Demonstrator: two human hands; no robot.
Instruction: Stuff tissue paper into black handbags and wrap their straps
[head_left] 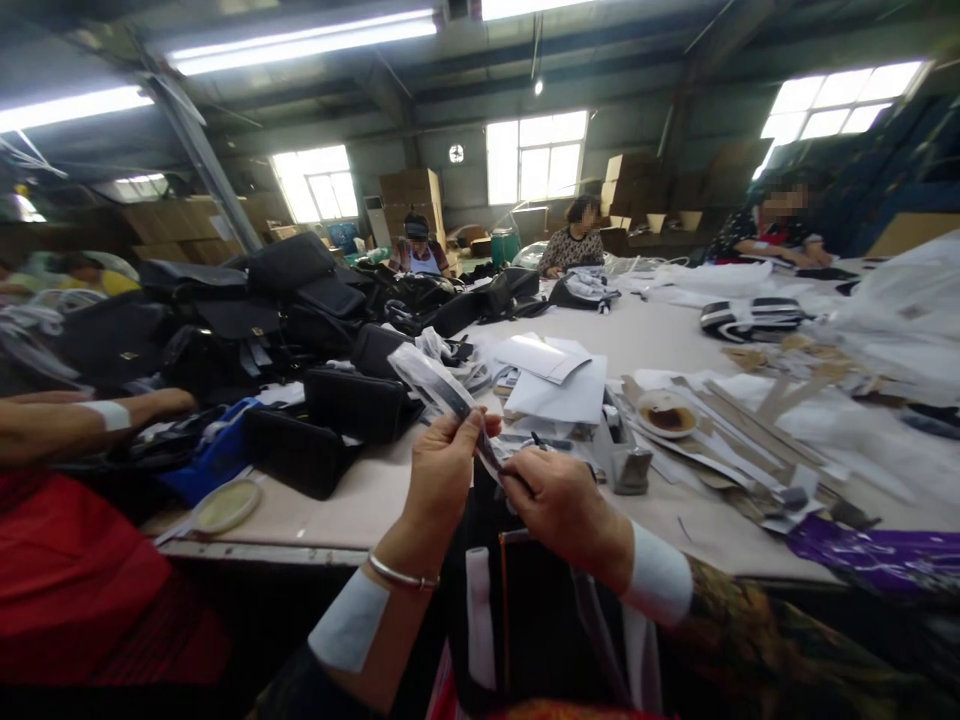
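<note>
Between my hands runs a dark strap in pale, translucent wrapping (435,382), slanting up to the left above the table edge. My left hand (444,465), a bangle at its wrist, pinches the strap between thumb and fingers at its middle. Closed around its lower end is my right hand (562,510); its fingertips are partly hidden. A small dark tip sticks up just behind the right knuckles, and I cannot tell what it is. Below my hands, at my lap, rests a black bag (544,610) with white-wrapped straps and an orange-brown line on it.
Black bags (292,300) are heaped at the left, by a blue bin (217,450) and a shallow round dish (226,505). White cards (559,390), a stained bowl (670,412), cardboard strips (750,425) and purple plastic (877,555) lie ahead and right. A co-worker's arm (142,410) reaches in at left.
</note>
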